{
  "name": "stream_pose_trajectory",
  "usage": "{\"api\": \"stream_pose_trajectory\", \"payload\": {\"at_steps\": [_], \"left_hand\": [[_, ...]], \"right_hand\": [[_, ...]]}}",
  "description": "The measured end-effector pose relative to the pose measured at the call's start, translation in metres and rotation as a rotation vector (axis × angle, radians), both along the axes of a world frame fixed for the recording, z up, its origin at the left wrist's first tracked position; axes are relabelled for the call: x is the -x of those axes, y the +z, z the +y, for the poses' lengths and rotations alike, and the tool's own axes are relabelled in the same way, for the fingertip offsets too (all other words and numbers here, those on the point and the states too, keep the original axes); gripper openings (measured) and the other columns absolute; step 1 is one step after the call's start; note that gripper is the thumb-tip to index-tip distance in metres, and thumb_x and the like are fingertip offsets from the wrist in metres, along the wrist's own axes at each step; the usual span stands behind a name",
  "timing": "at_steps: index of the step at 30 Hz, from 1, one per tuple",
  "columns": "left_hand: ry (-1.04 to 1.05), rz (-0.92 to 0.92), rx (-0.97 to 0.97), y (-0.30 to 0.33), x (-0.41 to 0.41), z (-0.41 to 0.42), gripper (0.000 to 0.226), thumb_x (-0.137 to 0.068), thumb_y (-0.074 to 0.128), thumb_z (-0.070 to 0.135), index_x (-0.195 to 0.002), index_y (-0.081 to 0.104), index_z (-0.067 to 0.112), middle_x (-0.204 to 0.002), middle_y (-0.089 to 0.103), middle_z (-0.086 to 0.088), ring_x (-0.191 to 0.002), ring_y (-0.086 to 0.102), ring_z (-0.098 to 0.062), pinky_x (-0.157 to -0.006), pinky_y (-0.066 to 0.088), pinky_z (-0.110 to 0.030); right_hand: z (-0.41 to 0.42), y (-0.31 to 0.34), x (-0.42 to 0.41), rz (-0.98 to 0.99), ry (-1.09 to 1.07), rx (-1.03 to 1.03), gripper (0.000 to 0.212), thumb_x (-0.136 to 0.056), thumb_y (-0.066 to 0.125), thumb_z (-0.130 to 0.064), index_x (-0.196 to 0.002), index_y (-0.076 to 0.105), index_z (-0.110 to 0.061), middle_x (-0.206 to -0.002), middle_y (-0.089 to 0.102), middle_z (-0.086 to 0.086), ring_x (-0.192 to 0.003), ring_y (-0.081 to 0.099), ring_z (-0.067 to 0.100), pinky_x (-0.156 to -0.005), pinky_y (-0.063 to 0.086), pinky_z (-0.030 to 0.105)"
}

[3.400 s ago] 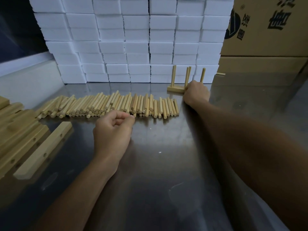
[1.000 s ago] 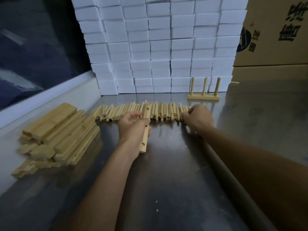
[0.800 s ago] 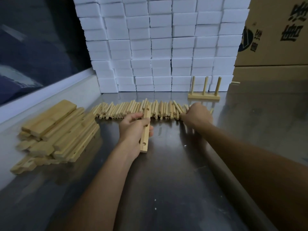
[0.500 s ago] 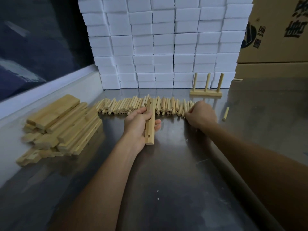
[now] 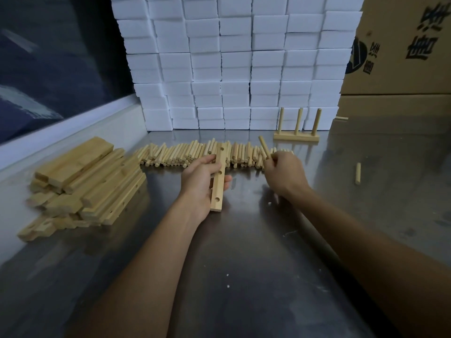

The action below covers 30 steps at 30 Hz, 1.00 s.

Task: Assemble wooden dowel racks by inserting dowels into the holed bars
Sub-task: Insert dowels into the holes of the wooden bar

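Observation:
My left hand (image 5: 199, 178) grips a wooden bar with three holes (image 5: 219, 178), holes facing up, its near end low over the metal table. My right hand (image 5: 284, 172) pinches a single dowel (image 5: 264, 147) that sticks up and leans to the left above the dowel row. A long row of loose dowels (image 5: 185, 153) lies across the table behind both hands. A finished rack with three upright dowels (image 5: 296, 132) stands at the back right.
A pile of holed bars (image 5: 83, 184) lies at the left. One stray dowel (image 5: 357, 173) lies on the table (image 5: 244, 264) at the right, another dowel (image 5: 341, 118) far back. White blocks (image 5: 234, 64) are stacked behind; cardboard boxes (image 5: 400, 45) stand at the right.
My left hand has picked a holed bar from the pile and turned it holes up. My right hand left the finished rack, came to the row and lifted one dowel.

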State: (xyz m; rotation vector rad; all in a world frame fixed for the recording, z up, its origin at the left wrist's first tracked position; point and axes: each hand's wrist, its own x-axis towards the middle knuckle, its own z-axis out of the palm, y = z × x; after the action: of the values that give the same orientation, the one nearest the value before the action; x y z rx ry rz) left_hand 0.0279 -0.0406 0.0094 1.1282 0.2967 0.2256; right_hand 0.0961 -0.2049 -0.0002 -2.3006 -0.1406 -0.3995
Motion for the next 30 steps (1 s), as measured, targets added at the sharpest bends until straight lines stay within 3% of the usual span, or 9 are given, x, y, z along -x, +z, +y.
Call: {"api": "stream_pose_trajectory", "payload": {"at_steps": [4,6,10,16,20,23,30], "left_hand": [[0.005,-0.028,-0.023,0.000,0.000,0.000,0.028,-0.091,0.059,-0.002,-0.108,0.068,0.019,-0.098,0.071,-0.012,-0.062,0.070,-0.022,-0.052,0.055,-0.027],[0.005,-0.052,-0.057,0.001,0.000,0.000,0.032,-0.091,0.059,-0.002,-0.110,0.068,0.021,-0.096,0.071,-0.008,-0.061,0.069,-0.019,-0.052,0.054,-0.026],[0.024,-0.111,-0.170,0.003,0.001,-0.003,0.035,-0.090,0.065,0.001,-0.119,0.069,0.019,-0.093,0.072,0.000,-0.057,0.065,-0.012,-0.050,0.052,-0.023],[0.064,-0.187,-0.383,0.002,0.003,-0.006,0.029,-0.089,0.071,0.008,-0.099,0.069,0.035,-0.107,0.072,-0.001,-0.066,0.067,-0.010,-0.053,0.050,-0.017],[0.073,-0.207,-0.432,0.001,0.002,-0.006,0.028,-0.090,0.070,0.007,-0.106,0.071,0.029,-0.111,0.071,0.003,-0.067,0.069,-0.010,-0.053,0.048,-0.013],[0.074,-0.221,-0.443,0.001,0.001,-0.007,0.026,-0.090,0.069,0.007,-0.109,0.071,0.025,-0.110,0.071,0.006,-0.061,0.068,-0.008,-0.052,0.048,-0.015],[0.087,-0.241,-0.475,0.002,0.003,-0.008,0.030,-0.088,0.072,0.009,-0.095,0.070,0.037,-0.111,0.071,0.008,-0.061,0.069,-0.008,-0.053,0.052,-0.017]], "right_hand": [[0.008,-0.006,0.021,-0.086,0.123,-0.105,0.020,-0.100,0.046,-0.015,-0.116,0.058,-0.010,-0.079,0.063,0.004,-0.059,0.055,0.014,-0.050,0.049,0.023],[0.010,-0.009,0.027,-0.128,0.183,-0.113,0.028,-0.100,0.045,-0.014,-0.126,0.056,-0.013,-0.077,0.063,0.003,-0.060,0.054,0.016,-0.054,0.050,0.034],[0.011,-0.014,0.031,-0.260,0.216,-0.095,0.023,-0.100,0.045,-0.015,-0.116,0.061,-0.012,-0.078,0.057,-0.003,-0.063,0.046,0.008,-0.060,0.035,0.027],[0.011,-0.009,0.033,-0.441,0.187,-0.061,0.021,-0.102,0.049,-0.020,-0.115,0.063,-0.012,-0.088,0.062,0.000,-0.076,0.051,0.011,-0.067,0.037,0.023],[0.011,-0.006,0.036,-0.494,0.196,0.008,0.022,-0.100,0.052,-0.018,-0.117,0.063,-0.011,-0.100,0.065,0.003,-0.082,0.054,0.011,-0.072,0.041,0.023],[0.012,-0.005,0.038,-0.511,0.203,0.041,0.021,-0.098,0.053,-0.017,-0.116,0.063,-0.009,-0.100,0.065,0.005,-0.079,0.049,0.008,-0.068,0.034,0.020],[0.013,-0.001,0.045,-0.502,0.190,0.187,0.018,-0.096,0.054,-0.018,-0.111,0.060,-0.012,-0.093,0.060,0.007,-0.074,0.054,0.022,-0.064,0.048,0.042]]}}
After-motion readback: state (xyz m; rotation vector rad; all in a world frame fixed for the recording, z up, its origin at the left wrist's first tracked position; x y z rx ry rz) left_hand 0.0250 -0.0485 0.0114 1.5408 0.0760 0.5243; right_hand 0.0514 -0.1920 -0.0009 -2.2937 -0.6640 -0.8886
